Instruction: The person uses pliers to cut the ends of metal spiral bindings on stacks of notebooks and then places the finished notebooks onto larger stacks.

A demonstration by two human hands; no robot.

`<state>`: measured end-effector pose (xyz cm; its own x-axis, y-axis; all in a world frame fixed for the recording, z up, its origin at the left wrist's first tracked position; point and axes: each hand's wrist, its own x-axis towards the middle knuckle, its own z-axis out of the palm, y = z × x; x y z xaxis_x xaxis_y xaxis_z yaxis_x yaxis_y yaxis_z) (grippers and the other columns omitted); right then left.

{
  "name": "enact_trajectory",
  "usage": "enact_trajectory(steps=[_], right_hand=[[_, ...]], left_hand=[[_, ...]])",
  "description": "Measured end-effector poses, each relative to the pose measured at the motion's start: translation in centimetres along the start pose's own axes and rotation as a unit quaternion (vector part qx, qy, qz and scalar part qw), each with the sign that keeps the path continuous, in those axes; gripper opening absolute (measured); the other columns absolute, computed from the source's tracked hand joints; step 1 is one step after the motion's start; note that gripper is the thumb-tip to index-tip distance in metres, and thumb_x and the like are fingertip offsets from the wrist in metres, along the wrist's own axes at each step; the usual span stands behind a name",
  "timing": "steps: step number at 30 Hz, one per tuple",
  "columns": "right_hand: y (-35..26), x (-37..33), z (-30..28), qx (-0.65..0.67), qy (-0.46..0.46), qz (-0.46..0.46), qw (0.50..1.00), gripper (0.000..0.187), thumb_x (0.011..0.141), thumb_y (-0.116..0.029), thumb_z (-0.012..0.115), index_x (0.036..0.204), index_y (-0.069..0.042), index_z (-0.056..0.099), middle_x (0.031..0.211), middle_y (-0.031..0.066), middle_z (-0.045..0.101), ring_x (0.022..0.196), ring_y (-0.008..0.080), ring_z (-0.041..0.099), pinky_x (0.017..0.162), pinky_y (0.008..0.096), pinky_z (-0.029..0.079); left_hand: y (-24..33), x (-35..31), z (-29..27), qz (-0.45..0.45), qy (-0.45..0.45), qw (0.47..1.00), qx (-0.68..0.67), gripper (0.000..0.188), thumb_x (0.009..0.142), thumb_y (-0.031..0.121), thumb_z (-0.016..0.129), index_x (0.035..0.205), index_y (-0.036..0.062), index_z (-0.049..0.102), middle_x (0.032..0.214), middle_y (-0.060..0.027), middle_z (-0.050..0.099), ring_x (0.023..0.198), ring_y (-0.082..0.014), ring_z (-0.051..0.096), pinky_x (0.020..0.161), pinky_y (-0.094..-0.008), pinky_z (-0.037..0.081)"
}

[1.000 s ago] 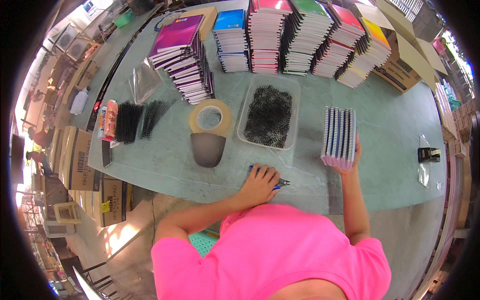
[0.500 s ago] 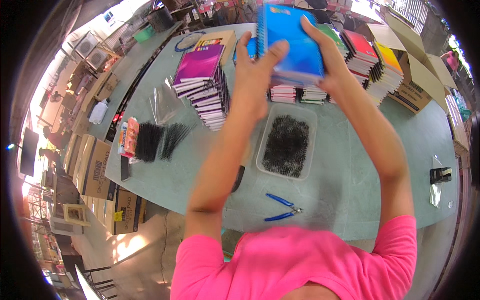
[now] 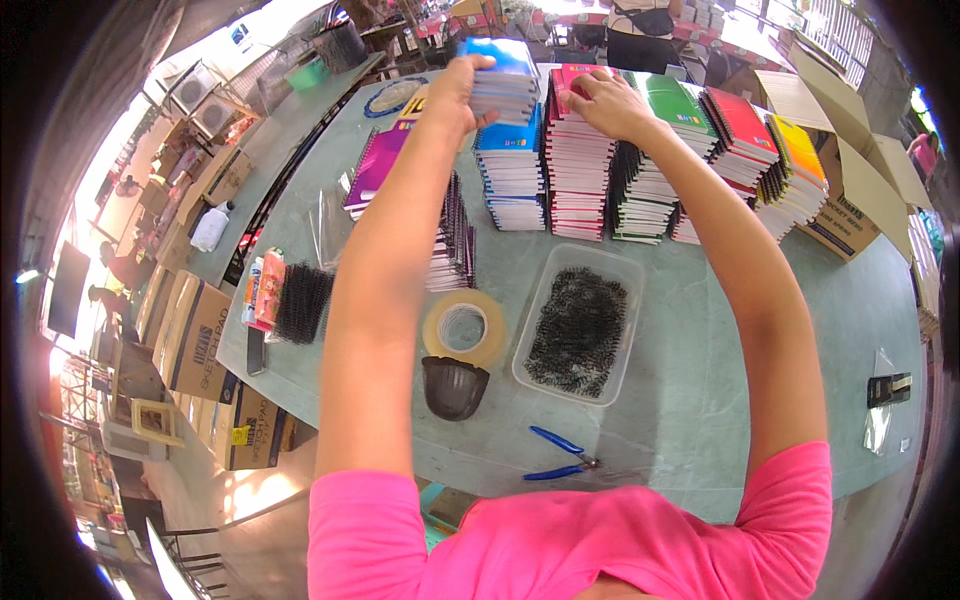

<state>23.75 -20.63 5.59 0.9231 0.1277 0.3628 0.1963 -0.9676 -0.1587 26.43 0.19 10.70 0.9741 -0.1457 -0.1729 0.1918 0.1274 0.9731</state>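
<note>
My left hand [image 3: 462, 98] is closed around a bundle of blue spiral notebooks [image 3: 505, 85], held right over the stack of blue notebooks [image 3: 512, 180]. Whether the bundle touches the stack beneath, I cannot tell. My right hand [image 3: 612, 103] has its fingers apart and rests on the top of the pink notebook stack [image 3: 580, 170] beside it, gripping nothing. Partly behind my left forearm stands a stack of purple notebooks [image 3: 378, 165]. Further right are stacks of green notebooks [image 3: 675, 105], red notebooks [image 3: 740, 120] and yellow notebooks [image 3: 797, 150].
Nearer me lie a clear tub of black spiral coils [image 3: 578, 330], a tape roll [image 3: 462, 330], a dark curved piece [image 3: 453, 388] and blue-handled pliers [image 3: 560, 455]. More black coils [image 3: 302, 303] lie left. An open carton [image 3: 850, 205] stands right; a black stapler-like item [image 3: 888, 390] sits near the right edge.
My left hand has carried the blue notebooks away from me, over the blue stack. The right hand has let go of them and moved onto the pink stack. The view has shifted slightly.
</note>
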Motion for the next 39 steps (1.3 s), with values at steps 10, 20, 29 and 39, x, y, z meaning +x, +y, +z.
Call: enact_trajectory(steps=[10,20,29,39], right_hand=[[-3.4,-1.2,-1.9,-0.054,-0.031,0.027,0.998,0.061,0.082,-0.061,0.035,0.126,-0.019,0.042,0.132,0.0145,0.036,0.120,0.0380,0.035,0.097,0.0530,0.029],[-1.8,-1.5,-1.3,-0.081,-0.026,0.007,0.996,0.062,0.082,-0.064,0.032,0.128,-0.023,0.040,0.132,0.0160,0.035,0.119,0.0427,0.035,0.096,0.0527,0.031],[-11.3,-5.9,-8.3,-0.038,0.048,-0.171,0.983,0.052,0.079,-0.044,0.052,0.116,-0.008,0.047,0.123,0.0165,0.042,0.115,0.0345,0.037,0.094,0.0481,0.028],[-15.4,-6.8,-8.0,0.338,-0.297,-0.182,0.874,0.062,0.070,-0.018,0.072,0.122,-0.003,0.042,0.093,0.0110,0.060,0.074,0.0165,0.062,0.062,0.0266,0.050]], left_hand=[[-4.6,1.5,-0.5,0.088,0.150,0.958,0.227,0.054,0.076,0.042,0.059,0.115,0.0063,0.048,0.110,-0.0156,0.054,0.099,-0.0316,0.052,0.085,-0.0466,0.042],[-9.2,-10.0,-0.4,0.389,-0.012,0.680,0.621,0.026,0.080,0.024,0.053,0.093,0.0011,0.057,0.084,-0.0212,0.060,0.079,-0.0385,0.058,0.071,-0.0452,0.046],[-21.2,-8.8,-4.8,0.181,-0.055,0.727,0.660,0.037,0.069,0.009,0.054,0.104,-0.0012,0.047,0.083,-0.0204,0.062,0.080,-0.0354,0.062,0.070,-0.0480,0.046],[-0.7,-16.2,-7.3,0.577,-0.059,0.425,0.695,0.007,0.066,0.012,0.061,0.073,0.0120,0.062,0.068,-0.0034,0.061,0.081,-0.0225,0.061,0.076,-0.0427,0.039]])
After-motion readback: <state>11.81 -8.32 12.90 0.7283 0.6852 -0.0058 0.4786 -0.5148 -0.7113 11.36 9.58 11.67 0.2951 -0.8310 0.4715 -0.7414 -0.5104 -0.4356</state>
